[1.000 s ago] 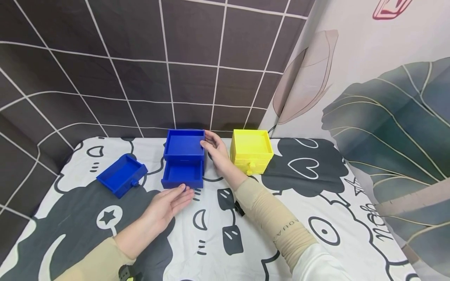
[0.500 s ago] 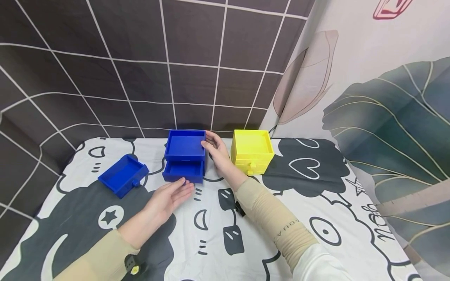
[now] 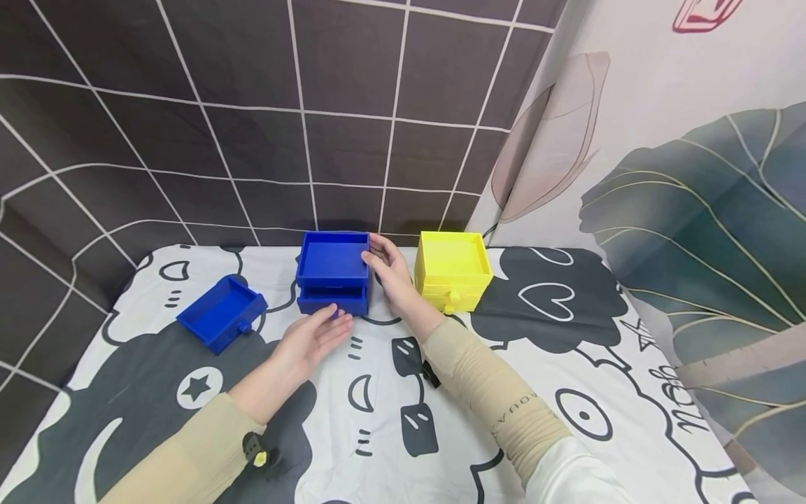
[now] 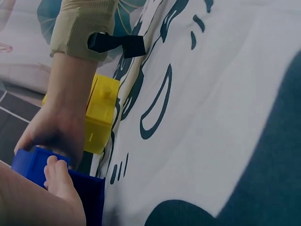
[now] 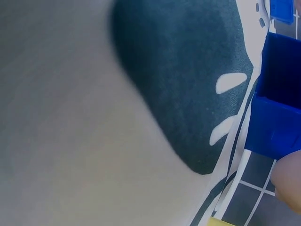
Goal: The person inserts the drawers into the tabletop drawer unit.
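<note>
A blue mini drawer cabinet (image 3: 334, 259) with a tray-like top stands at the back of the cloth-covered surface. Its lower drawer (image 3: 308, 302) sticks out a little at the front. My left hand (image 3: 308, 339) touches that drawer's front around the knob, fingers nearly straight and thumb uppermost; in the left wrist view its fingers (image 4: 59, 176) overlap the blue front. At the cabinet's right side, my right hand (image 3: 397, 276) grips the wall, thumb at the near edge and fingers further back. The right wrist view shows the cabinet (image 5: 273, 127) beside a fingertip.
A loose blue drawer (image 3: 222, 313) with a round knob lies to the left. Just right of my right hand stands a yellow drawer cabinet (image 3: 453, 269). A dark grid-patterned curtain (image 3: 340, 147) hangs behind; a leaf-patterned one is at the right.
The lower blue drawer has slid back into the cabinet, my left hand moving forward with it. My right hand stays on the cabinet's side.
</note>
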{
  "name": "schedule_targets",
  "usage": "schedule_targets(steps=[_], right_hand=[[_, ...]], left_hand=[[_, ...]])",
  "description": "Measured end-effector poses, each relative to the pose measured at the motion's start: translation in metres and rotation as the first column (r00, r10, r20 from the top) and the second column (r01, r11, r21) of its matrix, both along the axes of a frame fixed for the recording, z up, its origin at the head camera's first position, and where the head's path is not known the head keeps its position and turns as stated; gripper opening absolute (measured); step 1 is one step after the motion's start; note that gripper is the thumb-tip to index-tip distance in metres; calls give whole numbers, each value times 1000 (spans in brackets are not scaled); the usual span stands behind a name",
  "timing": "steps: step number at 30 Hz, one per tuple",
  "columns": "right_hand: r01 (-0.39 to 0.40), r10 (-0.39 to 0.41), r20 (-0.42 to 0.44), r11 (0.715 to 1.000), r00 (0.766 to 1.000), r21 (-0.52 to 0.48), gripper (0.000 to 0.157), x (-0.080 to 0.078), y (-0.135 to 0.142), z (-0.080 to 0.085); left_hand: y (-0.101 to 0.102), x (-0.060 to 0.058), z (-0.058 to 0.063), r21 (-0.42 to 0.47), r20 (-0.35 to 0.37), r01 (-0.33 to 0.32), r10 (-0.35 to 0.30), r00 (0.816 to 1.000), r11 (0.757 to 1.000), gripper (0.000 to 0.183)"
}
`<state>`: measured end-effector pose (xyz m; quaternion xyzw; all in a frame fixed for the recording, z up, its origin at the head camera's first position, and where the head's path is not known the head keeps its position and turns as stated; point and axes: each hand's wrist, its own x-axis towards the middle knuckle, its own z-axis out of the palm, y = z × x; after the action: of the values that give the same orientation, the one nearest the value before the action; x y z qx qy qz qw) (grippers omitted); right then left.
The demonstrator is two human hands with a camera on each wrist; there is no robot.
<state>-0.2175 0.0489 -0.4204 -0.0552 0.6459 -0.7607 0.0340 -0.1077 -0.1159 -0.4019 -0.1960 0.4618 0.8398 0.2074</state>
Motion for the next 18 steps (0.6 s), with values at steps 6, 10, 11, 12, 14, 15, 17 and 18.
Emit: schedule_targets(steps=[6,10,11,12,14,15,17,18], right_hand=[[-4,4,0,1000,1000,7,52,0,1,0],[2,-2,-3,1000,1000,8,53,0,1,0],[1,-1,-4,1000,1000,7,53,-1,1,0],[0,0,-4,1000,1000,6,53,-1,1,0],[-4,4,-2,1000,1000,6,52,-1,1,0],[-5,5,1,1000,1000,3,52,-1,1,0],[-5,5,7,1000,1000,-1,52,-1,0,-1],[-6,6,10,1000,1000,-1,53,-1,0,-1]], left_hand=[[5,-9,0,-6,-4,-19,19,1000,1000,19],[7,-17,-3,-18,-25,-34,34,999,999,18],[7,-19,-3,-21,-31,-38,37,999,999,17],[7,-21,-4,-22,-35,-43,42,999,999,17],[7,-23,-5,-28,-40,-44,42,998,999,17],[7,-23,-6,-29,-40,-42,41,998,999,17],[7,-23,-7,-20,-37,-37,37,999,999,18],[7,-23,-8,-16,-36,-35,34,999,999,19]])
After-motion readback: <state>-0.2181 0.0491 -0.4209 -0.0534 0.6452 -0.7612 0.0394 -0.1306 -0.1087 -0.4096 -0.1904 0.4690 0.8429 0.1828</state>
